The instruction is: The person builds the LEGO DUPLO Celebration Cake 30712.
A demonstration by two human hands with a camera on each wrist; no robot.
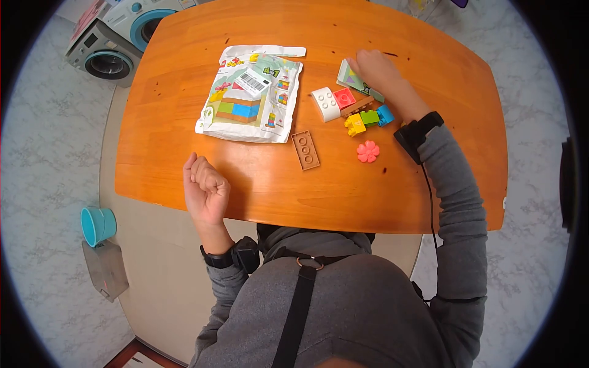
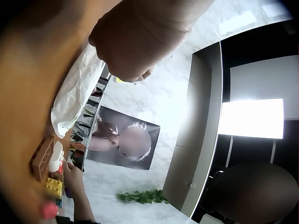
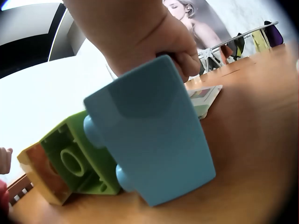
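My left hand point(image 1: 206, 189) is raised near the table's front edge, fingers curled toward the palm, nothing seen in it. My right hand point(image 1: 379, 72) is at the far right of the toy pieces, its curled fingers at the upper edge of a small printed booklet point(image 1: 345, 75). The hand covers part of that booklet, and its fingertips are hidden. Close to the right wrist are a joined row of yellow point(image 1: 354, 125), green point(image 1: 370, 118) and blue point(image 1: 384, 115) building blocks. Beside these lie a white curved block point(image 1: 325, 104), a red block point(image 1: 344, 98) and a brown block point(image 1: 358, 107).
A white toy-brick bag point(image 1: 248, 95) with a barcode label lies left of the pieces. Nearer me are a brown studded plate point(image 1: 305, 150) and a pink flower piece point(image 1: 368, 151). A black cable point(image 1: 431, 202) hangs from the right wrist camera past the table point(image 1: 343, 208) edge.
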